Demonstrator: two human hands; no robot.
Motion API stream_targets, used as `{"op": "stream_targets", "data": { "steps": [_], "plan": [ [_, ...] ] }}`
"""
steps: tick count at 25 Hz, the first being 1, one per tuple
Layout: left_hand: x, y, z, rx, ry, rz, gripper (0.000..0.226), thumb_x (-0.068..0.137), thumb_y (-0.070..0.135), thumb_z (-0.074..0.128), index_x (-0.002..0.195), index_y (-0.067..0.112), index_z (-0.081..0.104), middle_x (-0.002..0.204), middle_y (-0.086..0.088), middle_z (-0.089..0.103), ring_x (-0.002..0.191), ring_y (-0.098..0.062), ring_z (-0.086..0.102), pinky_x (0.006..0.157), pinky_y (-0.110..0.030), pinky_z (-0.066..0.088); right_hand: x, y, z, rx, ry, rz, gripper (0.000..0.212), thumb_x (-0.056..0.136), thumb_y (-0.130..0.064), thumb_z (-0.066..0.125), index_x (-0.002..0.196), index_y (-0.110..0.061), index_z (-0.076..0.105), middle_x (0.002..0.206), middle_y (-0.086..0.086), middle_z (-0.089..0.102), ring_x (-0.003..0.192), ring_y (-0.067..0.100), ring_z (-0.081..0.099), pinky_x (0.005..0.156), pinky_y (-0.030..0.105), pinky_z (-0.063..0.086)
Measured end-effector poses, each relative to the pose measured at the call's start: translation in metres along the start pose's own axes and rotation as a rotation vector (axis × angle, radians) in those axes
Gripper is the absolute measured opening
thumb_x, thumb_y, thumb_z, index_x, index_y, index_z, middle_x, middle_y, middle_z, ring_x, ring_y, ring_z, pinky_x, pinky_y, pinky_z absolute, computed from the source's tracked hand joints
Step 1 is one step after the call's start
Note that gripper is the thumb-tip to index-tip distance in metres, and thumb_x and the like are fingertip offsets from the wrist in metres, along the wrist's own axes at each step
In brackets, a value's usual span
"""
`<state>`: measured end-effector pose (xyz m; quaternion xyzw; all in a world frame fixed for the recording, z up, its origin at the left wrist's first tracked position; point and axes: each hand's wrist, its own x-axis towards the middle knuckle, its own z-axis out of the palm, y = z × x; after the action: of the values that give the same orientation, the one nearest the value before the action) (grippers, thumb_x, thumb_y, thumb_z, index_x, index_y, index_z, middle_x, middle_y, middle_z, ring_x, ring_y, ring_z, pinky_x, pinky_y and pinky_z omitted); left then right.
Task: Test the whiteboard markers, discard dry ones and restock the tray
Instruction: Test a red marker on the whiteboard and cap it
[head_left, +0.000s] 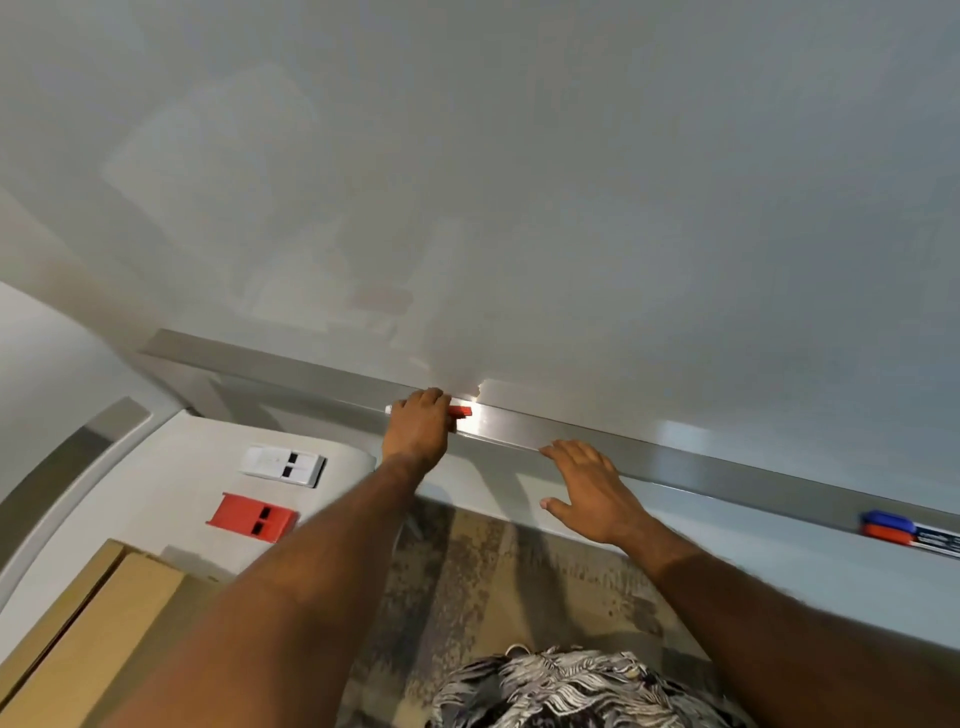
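Fingers of the left hand (418, 431) curl round a red-capped marker (460, 412) on the tray (675, 464); the right hand (587, 491) hovers beside it, fingers spread. Best lifted straight up, clear of the lip (two more markers (888, 526) wait far right).

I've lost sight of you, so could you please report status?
Left hand grips red marker at tray. Right hand open, by tray edge. Nothing in the way.

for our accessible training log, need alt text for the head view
A person's left hand grips a red-capped marker at the tray under a whiteboard, while the open right hand spreads near the tray's front edge. Two markers, blue- and red-capped, lie at the tray's right end; a red box and a white box sit on a table at left.
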<state>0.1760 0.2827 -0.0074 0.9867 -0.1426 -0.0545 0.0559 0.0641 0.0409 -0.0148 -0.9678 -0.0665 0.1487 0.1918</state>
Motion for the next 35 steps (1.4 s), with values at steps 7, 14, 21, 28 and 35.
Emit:
{"op": "stream_targets", "data": {
  "steps": [7, 14, 21, 28, 35],
  "plan": [
    [0.027, 0.003, 0.008, 0.078, -0.009, 0.115, 0.019, 0.094, 0.025, 0.062, 0.112, 0.023, 0.069, 0.115, -0.001, 0.067, 0.103, -0.023, 0.061, 0.095, -0.036, 0.040, -0.004, 0.016, -0.002, 0.023, 0.065, 0.041, 0.065, 0.093, -0.041, 0.061, 0.149, -0.024, 0.032, 0.156, 0.000, 0.032, 0.145, 0.020, 0.025, 0.119, 0.035, 0.019],
    [0.023, 0.008, 0.002, 0.033, 0.074, 0.276, 0.032, 0.091, 0.032, 0.067, 0.121, 0.023, 0.064, 0.117, -0.001, 0.067, 0.101, -0.022, 0.063, 0.092, -0.034, 0.046, -0.007, 0.018, -0.008, 0.080, 0.119, 0.055, 0.059, 0.094, -0.040, 0.060, 0.146, -0.024, 0.037, 0.151, -0.001, 0.040, 0.140, 0.019, 0.033, 0.116, 0.033, 0.024],
    [-0.002, 0.084, -0.035, -0.614, 0.198, 0.423, 0.042, 0.097, 0.027, 0.059, 0.137, 0.021, 0.051, 0.111, 0.003, 0.061, 0.095, -0.008, 0.059, 0.079, -0.017, 0.051, -0.013, 0.008, -0.028, 0.308, 0.247, 0.091, 0.053, 0.092, -0.044, 0.064, 0.138, -0.025, 0.048, 0.138, -0.004, 0.053, 0.126, 0.016, 0.048, 0.105, 0.033, 0.043],
    [-0.030, 0.152, -0.033, -1.096, 0.203, 0.224, 0.033, 0.090, 0.022, 0.070, 0.123, 0.020, 0.065, 0.100, 0.003, 0.070, 0.092, -0.013, 0.067, 0.077, -0.025, 0.056, -0.038, 0.015, -0.054, 0.732, 0.361, 0.112, 0.041, 0.091, -0.035, 0.067, 0.127, -0.018, 0.057, 0.109, 0.004, 0.069, 0.091, 0.015, 0.068, 0.084, 0.034, 0.059],
    [-0.045, 0.199, -0.028, -1.352, 0.133, 0.018, 0.023, 0.091, 0.027, 0.068, 0.113, 0.021, 0.072, 0.098, 0.004, 0.075, 0.094, -0.014, 0.070, 0.079, -0.031, 0.058, -0.065, 0.032, -0.066, 0.713, 0.529, 0.070, 0.018, 0.098, -0.026, 0.058, 0.109, -0.014, 0.065, 0.098, -0.001, 0.069, 0.088, 0.012, 0.066, 0.081, 0.035, 0.058]
  ]
}}
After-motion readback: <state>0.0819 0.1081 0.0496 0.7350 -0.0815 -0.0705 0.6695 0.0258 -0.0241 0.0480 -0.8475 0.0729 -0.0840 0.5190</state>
